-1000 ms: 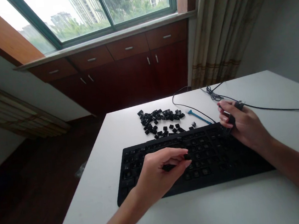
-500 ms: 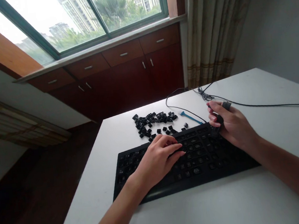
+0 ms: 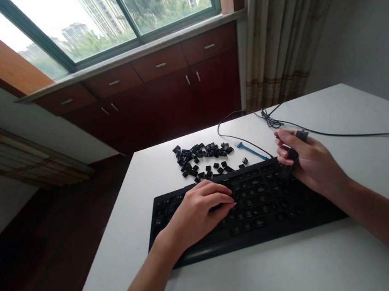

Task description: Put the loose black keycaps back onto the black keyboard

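A black keyboard (image 3: 257,213) lies across the white table (image 3: 298,269). My left hand (image 3: 198,212) rests on its middle rows, fingers curled together and thumb tucked under, pinching a small black keycap against the keys. My right hand (image 3: 307,161) is at the keyboard's far right corner, fingers closed on a few black keycaps, with one showing at the fingertips and one by the knuckles. Behind the keyboard lies a pile of loose black keycaps (image 3: 202,156). A blue keycap puller (image 3: 250,151) lies beside the pile.
A black cable (image 3: 335,134) runs from the keyboard's back across the table to the right edge, looped near the far edge. Beyond the table stand dark wooden cabinets (image 3: 161,93) under a window, and a curtain (image 3: 280,39) hangs at the right.
My left hand has come down from a raised pinch onto the keyboard's middle rows and moved slightly left. My right hand has stayed at the far right corner. The view has shifted a little.
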{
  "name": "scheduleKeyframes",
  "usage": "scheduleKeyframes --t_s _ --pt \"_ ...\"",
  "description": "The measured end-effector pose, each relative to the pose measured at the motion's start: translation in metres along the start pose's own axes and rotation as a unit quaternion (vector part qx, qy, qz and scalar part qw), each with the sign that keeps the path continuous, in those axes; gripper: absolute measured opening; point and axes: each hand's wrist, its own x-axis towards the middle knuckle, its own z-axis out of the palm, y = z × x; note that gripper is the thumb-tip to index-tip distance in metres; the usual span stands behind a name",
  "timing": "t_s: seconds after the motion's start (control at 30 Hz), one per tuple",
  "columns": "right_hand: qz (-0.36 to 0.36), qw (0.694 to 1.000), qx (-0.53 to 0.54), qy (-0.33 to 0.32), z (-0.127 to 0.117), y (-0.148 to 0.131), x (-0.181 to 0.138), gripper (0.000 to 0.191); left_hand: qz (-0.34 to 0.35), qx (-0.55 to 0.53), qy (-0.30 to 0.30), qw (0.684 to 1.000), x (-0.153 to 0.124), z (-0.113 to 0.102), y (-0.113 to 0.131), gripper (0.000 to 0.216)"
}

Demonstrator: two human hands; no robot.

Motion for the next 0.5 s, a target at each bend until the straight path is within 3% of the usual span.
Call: scheduleKeyframes --t_s 0.13,0.3,0.5 --pt "-0.003 1.000 0.014 0.004 0.000 0.001 0.000 0.016 -0.007 -0.004 -0.010 1.000 -0.003 0.000 0.000 0.010" --pt "0.000 1.000 0.022 0.009 0.003 0.002 -0.001 0.016 -0.043 -0.012 0.029 0.999 0.007 0.006 0.007 0.017" --pt "0.018 1.000 0.013 0.003 0.005 0.002 -0.005 0.018 -0.013 0.012 -0.007 1.000 0.030 0.023 0.017 0.018"
